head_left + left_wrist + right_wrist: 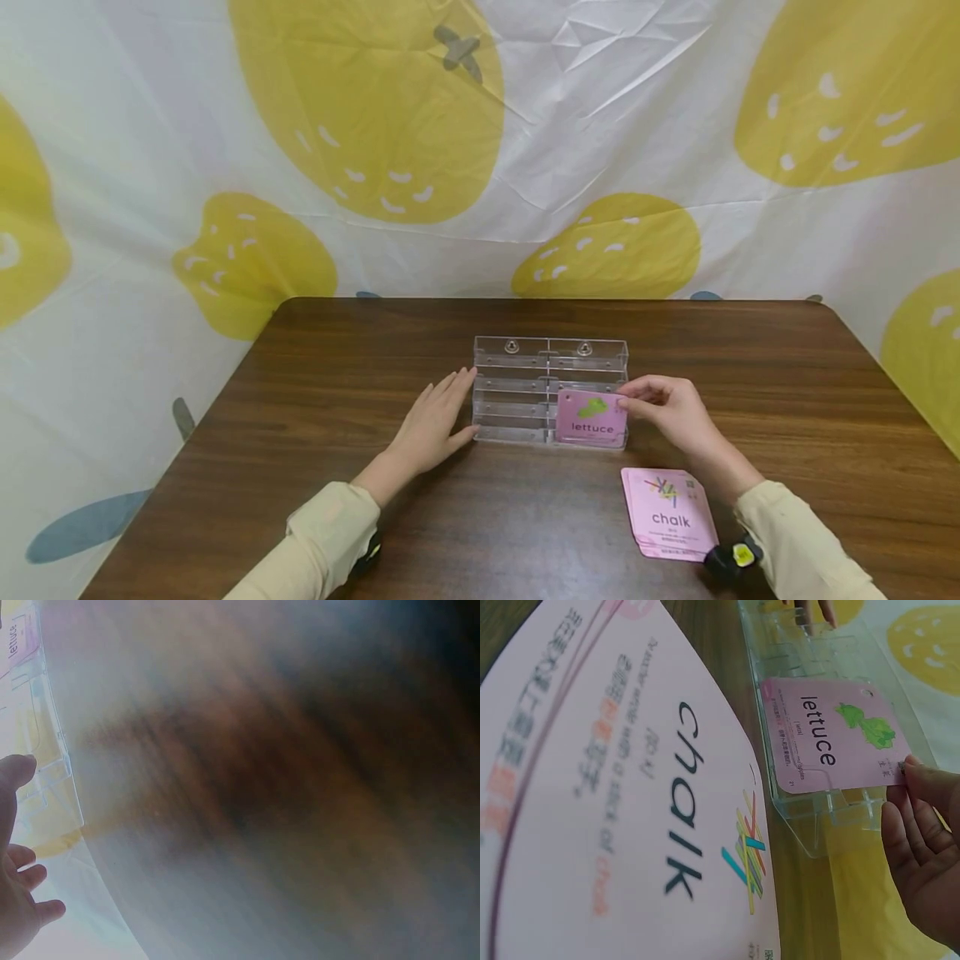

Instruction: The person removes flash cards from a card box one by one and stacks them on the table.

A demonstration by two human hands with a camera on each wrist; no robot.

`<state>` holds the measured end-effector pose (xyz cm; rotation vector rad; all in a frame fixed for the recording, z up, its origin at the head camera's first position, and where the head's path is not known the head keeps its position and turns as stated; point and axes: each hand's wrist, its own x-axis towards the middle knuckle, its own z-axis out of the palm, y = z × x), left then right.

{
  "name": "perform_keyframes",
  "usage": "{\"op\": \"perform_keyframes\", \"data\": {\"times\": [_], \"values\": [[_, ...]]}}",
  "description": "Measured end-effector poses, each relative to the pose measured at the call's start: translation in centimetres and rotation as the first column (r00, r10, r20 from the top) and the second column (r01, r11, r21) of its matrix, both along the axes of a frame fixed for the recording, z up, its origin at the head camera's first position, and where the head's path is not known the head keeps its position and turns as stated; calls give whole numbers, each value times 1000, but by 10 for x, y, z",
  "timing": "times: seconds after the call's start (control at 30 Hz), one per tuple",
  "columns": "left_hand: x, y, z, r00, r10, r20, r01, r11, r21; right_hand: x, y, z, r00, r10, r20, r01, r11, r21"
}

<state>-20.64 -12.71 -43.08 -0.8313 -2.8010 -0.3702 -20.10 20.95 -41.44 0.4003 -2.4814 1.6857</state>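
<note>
A clear plastic card rack [512,408] with two columns of tiered slots lies on the table. In its lower right slot stands a pink lettuce card [591,417], printed with a green leaf. My right hand [671,412] pinches the card's upper right corner between thumb and fingers, which the right wrist view also shows. Against the rack's left side rests my left hand [435,425], its fingers extended. A stack of pink cards [671,512], the top one reading "chalk", lies on the table below my right hand.
The dark wood table [300,375] runs back to a white curtain [420,258] with yellow fruit prints. In the right wrist view the chalk card [630,825] looms large in the foreground, beside the rack.
</note>
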Motion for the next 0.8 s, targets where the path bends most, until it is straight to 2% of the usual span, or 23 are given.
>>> {"op": "perform_keyframes", "data": {"times": [0.37,0.53,0.67,0.8], "values": [[0,0,-1,1000,0,0,0,1000,5,-2,3,-1,999,32,-9,-33,994,-104],[0,0,-2,1000,0,-3,0,1000,4,-2,3,1,999,39,12,-36,982,-187],[-1,-1,-2,1000,-1,-5,2,1000,8,-4,4,3,999,41,-8,-42,976,-213],[-1,-1,-3,1000,0,1,0,1000,7,-9,9,-4,998,61,-23,-65,962,-266]]}}
